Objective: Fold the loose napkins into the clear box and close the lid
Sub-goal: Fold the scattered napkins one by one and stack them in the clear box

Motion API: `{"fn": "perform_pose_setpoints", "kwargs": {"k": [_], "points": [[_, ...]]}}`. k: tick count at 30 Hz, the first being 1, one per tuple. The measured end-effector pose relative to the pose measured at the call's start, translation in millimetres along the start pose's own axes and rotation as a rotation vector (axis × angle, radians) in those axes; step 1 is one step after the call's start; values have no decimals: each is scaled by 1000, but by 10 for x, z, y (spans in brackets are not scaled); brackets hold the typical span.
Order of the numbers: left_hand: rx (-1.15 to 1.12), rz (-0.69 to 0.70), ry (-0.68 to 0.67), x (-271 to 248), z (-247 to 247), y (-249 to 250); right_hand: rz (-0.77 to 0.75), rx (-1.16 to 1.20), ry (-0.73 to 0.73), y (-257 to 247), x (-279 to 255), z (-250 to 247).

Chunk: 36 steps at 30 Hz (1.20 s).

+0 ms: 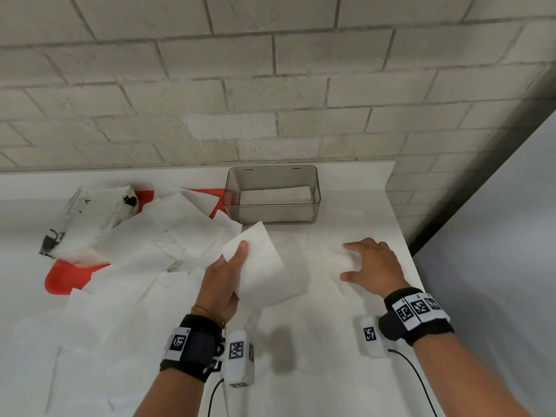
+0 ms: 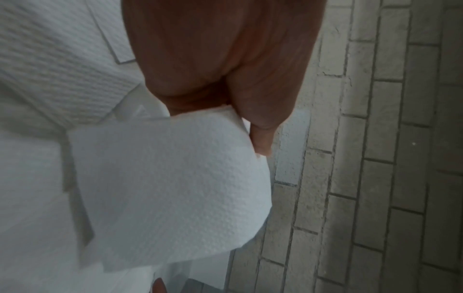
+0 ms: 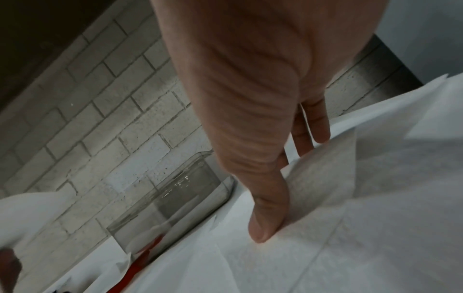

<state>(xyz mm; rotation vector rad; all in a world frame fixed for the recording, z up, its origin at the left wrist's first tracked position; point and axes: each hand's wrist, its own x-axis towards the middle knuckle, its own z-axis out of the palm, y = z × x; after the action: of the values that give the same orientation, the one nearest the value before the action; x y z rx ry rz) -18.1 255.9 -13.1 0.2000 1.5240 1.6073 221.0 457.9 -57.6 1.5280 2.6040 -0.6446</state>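
The left hand (image 1: 224,278) pinches a folded napkin (image 1: 258,266), thumb on top, lifted just in front of the clear box (image 1: 272,213), which stands open at the back of the bench (image 1: 370,206) with one folded napkin inside. The right hand (image 1: 371,264) lies spread, pressing a flat napkin (image 1: 323,266). I reckon next comes dropping the held one in squarely; no lid shows.

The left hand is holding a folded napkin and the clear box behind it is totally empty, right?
Not quite. The left hand does hold a folded napkin, but the clear box is not empty: the head view shows a folded white napkin already lying flat on its bottom. The box is open, with no lid on it.
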Motion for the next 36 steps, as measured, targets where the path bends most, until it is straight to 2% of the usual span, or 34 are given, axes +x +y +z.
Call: {"fn": "perform_pose_setpoints", "kwargs": {"k": [3, 8, 13, 18, 24, 27, 32, 34, 36], "points": [[78, 8, 48, 23, -55, -79, -46, -90, -10, -44, 62, -51], [308, 82, 67, 55, -131, -168, -174, -116, -125, -98, 166, -146], [310, -1, 0, -27, -66, -145, -273, -205, -181, -192, 239, -189], [184, -119, -33, -29, -100, -203, -310, -275, -187, -265, 291, -187], [191, -144, -48, -7, -141, -273, -313, -343, -228, -326, 323, -227], [187, -132, -46, -38, -151, -267, -262, -261, -276, -326, 302, -279], [151, -106, -38, -119, -97, -213, -295, -46, -278, -445, 100, -682], [57, -118, -60, -152, -52, -185, -332, 137, -257, -553, -81, -923], [-61, -137, -87, -211, 18, -149, -367, 439, -281, -703, -297, -1098]]}}
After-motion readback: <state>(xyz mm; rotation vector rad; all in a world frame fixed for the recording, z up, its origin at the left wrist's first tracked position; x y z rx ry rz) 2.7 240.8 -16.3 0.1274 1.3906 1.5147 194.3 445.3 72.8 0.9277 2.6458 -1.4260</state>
